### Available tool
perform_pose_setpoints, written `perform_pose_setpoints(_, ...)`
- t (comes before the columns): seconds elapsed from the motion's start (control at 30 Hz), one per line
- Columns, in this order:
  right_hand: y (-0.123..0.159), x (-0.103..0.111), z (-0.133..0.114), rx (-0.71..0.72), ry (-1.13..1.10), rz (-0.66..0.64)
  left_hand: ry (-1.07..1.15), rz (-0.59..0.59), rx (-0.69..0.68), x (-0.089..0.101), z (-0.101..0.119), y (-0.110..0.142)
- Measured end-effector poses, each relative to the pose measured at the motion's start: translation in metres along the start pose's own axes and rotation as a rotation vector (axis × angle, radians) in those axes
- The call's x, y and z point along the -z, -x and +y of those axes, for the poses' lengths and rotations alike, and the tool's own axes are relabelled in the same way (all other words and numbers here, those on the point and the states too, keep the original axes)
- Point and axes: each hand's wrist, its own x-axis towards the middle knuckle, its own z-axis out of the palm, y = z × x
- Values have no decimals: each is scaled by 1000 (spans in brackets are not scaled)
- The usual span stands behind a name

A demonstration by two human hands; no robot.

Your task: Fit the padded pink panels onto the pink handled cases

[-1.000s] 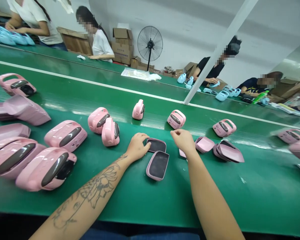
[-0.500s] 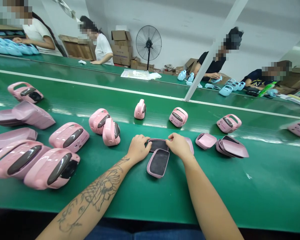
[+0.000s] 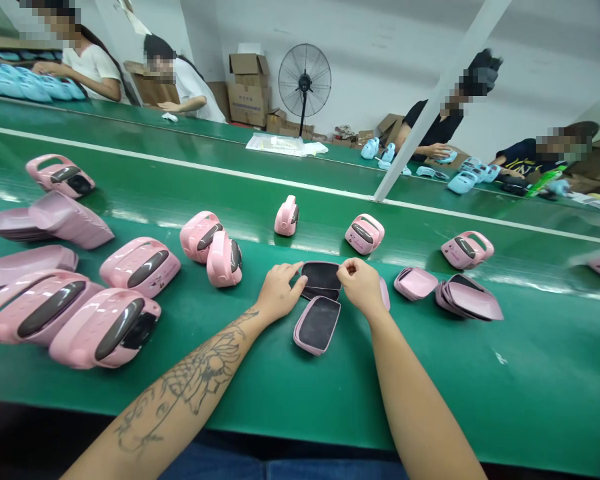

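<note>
Between my hands is a shallow pink cover with a dark inner face (image 3: 321,276), its far side raised above another dark surface just below it. My left hand (image 3: 281,291) grips its left edge between thumb and fingers. The right hand (image 3: 362,285) is closed in a pinch at the right edge; its fingertips partly hide what they hold. Just nearer to me, a small stack of pink covers (image 3: 317,325) lies with its dark inside facing up. Another pink cover (image 3: 385,295) shows partly behind my right hand.
Pink handled housings (image 3: 140,267) and stacked pink shells (image 3: 70,217) stand on the left. More pink covers (image 3: 467,297) lie right. Single housings (image 3: 364,233) line the green bench (image 3: 480,400) farther off. A white post (image 3: 420,127) rises beyond; several people sit opposite with blue parts (image 3: 463,181).
The dark-faced cover between my hands has tilted up, showing a second dark surface under its near edge. My right hand's fingers have curled tighter. The view has shifted slightly.
</note>
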Motion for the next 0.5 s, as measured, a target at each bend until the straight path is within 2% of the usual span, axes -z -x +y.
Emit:
perform_pose_setpoints(0.13,3,-3,-9,-23,-386,-27,175,41,29,8,11,-8)
perform_pose_setpoints(0.3,13,-7,-23,-69,-816,-228,261,34,6,11,38,-21)
perform_pose_setpoints(0.4,14,-2,-22,-97,-1042,-317,242,62,23,8,40,-48)
perform_pose_setpoints(0.5,6,9,-14,-94,-1218,-265,201,196,154,8,27,-89)
